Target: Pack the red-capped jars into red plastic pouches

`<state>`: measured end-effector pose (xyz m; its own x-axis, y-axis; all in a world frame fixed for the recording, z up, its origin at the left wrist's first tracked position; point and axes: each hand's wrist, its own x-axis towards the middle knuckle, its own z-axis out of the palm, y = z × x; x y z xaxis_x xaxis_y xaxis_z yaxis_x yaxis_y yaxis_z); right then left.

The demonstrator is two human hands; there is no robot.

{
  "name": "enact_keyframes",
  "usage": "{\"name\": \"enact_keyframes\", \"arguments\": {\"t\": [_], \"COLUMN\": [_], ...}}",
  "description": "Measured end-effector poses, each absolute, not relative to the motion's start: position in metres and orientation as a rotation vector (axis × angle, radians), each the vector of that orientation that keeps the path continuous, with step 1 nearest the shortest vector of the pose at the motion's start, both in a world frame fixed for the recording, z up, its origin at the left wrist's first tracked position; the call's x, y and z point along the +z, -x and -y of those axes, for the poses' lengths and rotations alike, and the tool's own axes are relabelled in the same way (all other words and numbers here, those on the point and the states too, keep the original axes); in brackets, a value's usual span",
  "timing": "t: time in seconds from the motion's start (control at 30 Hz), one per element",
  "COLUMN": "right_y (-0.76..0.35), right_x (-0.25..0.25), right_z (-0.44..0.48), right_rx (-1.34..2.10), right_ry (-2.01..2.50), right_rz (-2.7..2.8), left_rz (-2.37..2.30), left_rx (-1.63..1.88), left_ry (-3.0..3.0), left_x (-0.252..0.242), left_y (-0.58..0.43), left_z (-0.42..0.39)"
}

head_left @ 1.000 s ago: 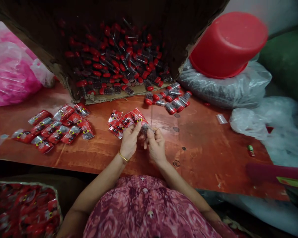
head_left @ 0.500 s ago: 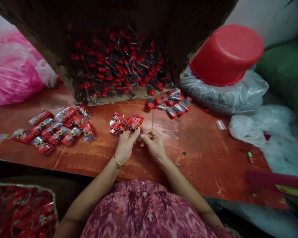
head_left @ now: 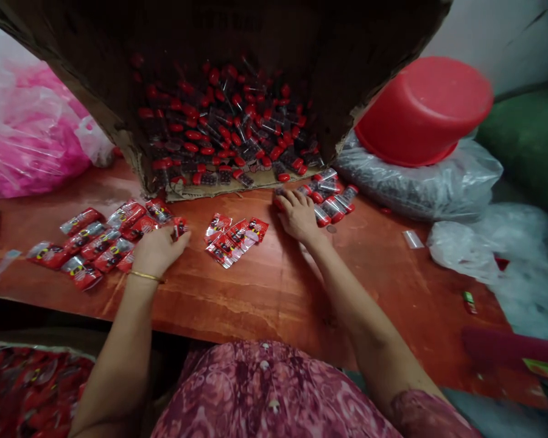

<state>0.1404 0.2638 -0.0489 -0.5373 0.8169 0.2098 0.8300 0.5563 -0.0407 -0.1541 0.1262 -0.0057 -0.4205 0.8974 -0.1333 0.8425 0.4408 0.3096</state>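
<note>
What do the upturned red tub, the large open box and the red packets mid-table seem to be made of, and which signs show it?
Red tub: probably plastic, smooth with a soft sheen, in one even colour.
Large box: apparently cardboard, matte brown, with ragged edges.
Red packets: likely thin printed plastic film, glossy, with bright glints; foil remains possible.

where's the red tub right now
In the head view, the red tub sits upside down at upper right, on a plastic bag, right of the box and beyond the bottles by the right hand.
</note>
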Motion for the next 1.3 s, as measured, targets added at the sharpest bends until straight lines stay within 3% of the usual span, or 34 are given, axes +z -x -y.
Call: {"name": "enact_keyframes", "arguments": {"t": [0.07, 0.2, 0.27, 0.37, 0.53, 0.67, 0.87, 0.97, 1.1, 1.3], "right_y": [-0.149, -0.166, -0.172, -0.177, -0.178, -0.169, -0.120, -0.101, -0.100, -0.112], "right_x": [-0.053, -0.059, -0.063, -0.070, -0.071, -0.059, -0.049, -0.045, -0.041, -0.048], "right_z": [-0.246, -0.199, -0.181, -0.168, -0.163, -0.159, -0.163, -0.169, -0.168, -0.149], "right_rx": [-0.165, -0.283, -0.328, -0.383, -0.379, -0.092, 0.945, 1.269, 1.270, 1.183], "right_ry": [1.424, 1.552, 1.602, 1.644, 1.639, 1.538, 1.263, 1.118, 1.111, 1.124], "right_rz": [2.568, 2.435, 2.347, 2.236, 2.113, 2.034, 1.494, 1.213, 1.134, 1.208], "left_rz": [-2.608, -2.785, -2.530, -2.133, -1.963, -1.988, -1.967, -1.817, -1.619, -1.196], "left_rx": [0.200, 0.559, 0.645, 0.505, 0.333, 0.468, 0.857, 1.070, 1.283, 1.070], "left_ry": [-1.498, -1.493, -1.716, -2.036, -2.092, -2.053, -1.738, -1.635, -1.267, -0.613], "left_x": [-0.001, 0.007, 0.004, -0.011, -0.042, -0.044, -0.021, -0.018, -0.020, -0.017], "left_y": [0.154, 0.123, 0.097, 0.059, 0.035, 0.035, 0.030, 0.023, 0.017, 0.008], "left_z": [-0.124, -0.124, -0.133, -0.158, -0.195, -0.196, -0.175, -0.165, -0.150, -0.133]}}
